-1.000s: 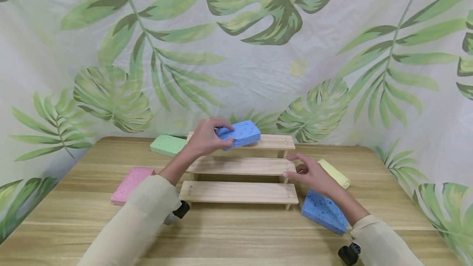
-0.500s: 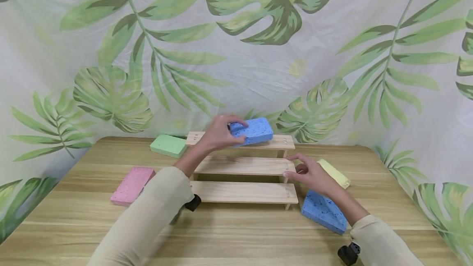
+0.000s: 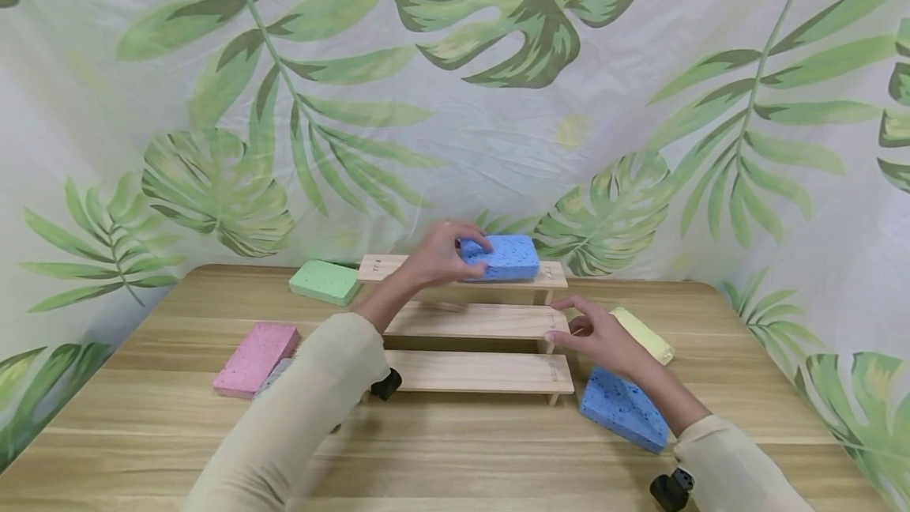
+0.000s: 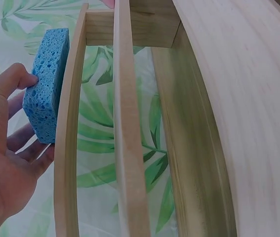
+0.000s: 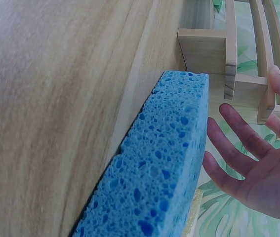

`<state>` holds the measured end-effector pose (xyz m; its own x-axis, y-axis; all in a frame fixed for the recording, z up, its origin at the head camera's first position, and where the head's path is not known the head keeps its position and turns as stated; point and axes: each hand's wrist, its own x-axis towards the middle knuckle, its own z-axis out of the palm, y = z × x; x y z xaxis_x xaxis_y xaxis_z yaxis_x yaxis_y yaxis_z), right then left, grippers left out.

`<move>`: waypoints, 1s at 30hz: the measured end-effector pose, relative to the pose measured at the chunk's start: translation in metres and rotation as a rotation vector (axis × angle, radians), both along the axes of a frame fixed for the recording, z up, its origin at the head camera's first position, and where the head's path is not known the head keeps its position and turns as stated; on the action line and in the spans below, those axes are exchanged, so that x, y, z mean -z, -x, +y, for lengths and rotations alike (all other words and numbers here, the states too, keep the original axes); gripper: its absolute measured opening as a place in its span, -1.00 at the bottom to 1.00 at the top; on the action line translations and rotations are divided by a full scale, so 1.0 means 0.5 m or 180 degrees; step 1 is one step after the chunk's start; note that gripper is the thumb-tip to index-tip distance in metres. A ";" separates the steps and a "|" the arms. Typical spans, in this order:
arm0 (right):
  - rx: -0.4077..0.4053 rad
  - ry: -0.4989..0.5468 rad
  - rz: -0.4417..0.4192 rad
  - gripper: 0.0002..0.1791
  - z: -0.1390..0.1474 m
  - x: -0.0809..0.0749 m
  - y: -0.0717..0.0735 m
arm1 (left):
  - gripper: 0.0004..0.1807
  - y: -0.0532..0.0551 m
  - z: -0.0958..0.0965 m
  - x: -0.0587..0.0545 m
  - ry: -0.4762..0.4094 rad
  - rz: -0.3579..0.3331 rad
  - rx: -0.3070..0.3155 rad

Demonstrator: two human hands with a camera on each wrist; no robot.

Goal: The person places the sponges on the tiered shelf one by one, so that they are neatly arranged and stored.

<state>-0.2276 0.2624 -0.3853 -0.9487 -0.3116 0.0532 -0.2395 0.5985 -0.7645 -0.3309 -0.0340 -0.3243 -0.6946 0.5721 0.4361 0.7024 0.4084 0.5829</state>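
Observation:
A blue sponge is pinched between thumb and fingers of my left hand. It lies flat along the top board of a three-step wooden rack, right of its middle; in the left wrist view the sponge is against that board or nearly so. At the rack's right end, my right hand holds the middle board, thumb at the front edge and index finger at the back. Its other fingers spread loosely in the right wrist view. Below that hand a second blue sponge lies on the table.
Behind the right hand lies a pale yellow sponge. To the left of the rack are a green sponge and a pink sponge, with a grey one partly under the left sleeve. A leaf-patterned curtain hangs behind the wooden table.
My left hand has carried the blue sponge rightward along the top board and lowered it, turning it level with the board. The right hand stays at the middle board's end.

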 end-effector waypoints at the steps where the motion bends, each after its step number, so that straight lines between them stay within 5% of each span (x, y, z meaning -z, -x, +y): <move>1: 0.0001 0.0000 -0.0005 -0.40 0.000 0.000 0.000 | -0.71 0.000 0.002 0.001 0.0020 -0.0011 0.0000; 15: -0.0005 0.0044 -0.0031 -0.40 0.001 0.001 -0.001 | -0.67 -0.005 0.021 0.002 0.0158 -0.0225 0.0063; 30: -0.0007 0.0033 -0.0046 -0.40 -0.001 -0.002 0.000 | -0.67 0.000 0.021 0.008 0.0191 -0.0196 0.0090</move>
